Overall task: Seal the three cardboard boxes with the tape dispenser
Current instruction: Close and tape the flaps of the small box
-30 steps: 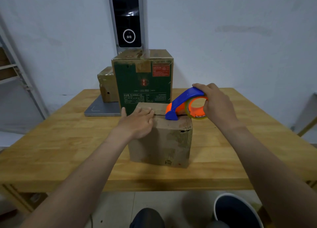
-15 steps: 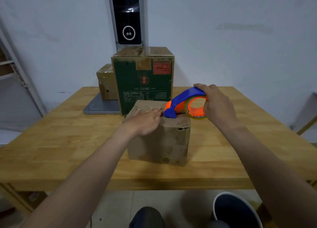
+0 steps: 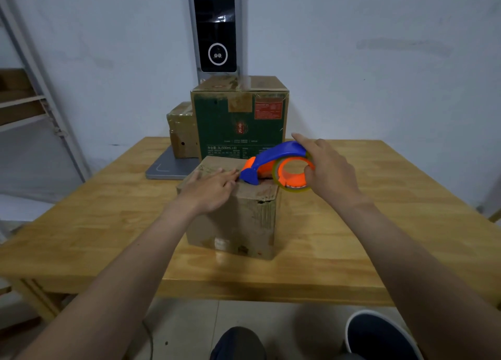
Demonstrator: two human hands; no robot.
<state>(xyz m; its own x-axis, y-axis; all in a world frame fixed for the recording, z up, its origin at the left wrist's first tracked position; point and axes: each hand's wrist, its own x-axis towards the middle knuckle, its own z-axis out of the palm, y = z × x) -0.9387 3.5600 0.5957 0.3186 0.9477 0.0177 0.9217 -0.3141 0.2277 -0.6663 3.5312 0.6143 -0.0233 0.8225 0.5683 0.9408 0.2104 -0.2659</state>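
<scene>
Box, contents unseen, under flat L hand; R hand round tape dispenser.

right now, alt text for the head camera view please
The right hand holds an orange and blue tape dispenser nose-down on a brown cardboard box on a wooden table, while the left hand presses flat on its top. A tall green box and a smaller brown box stand behind.
</scene>
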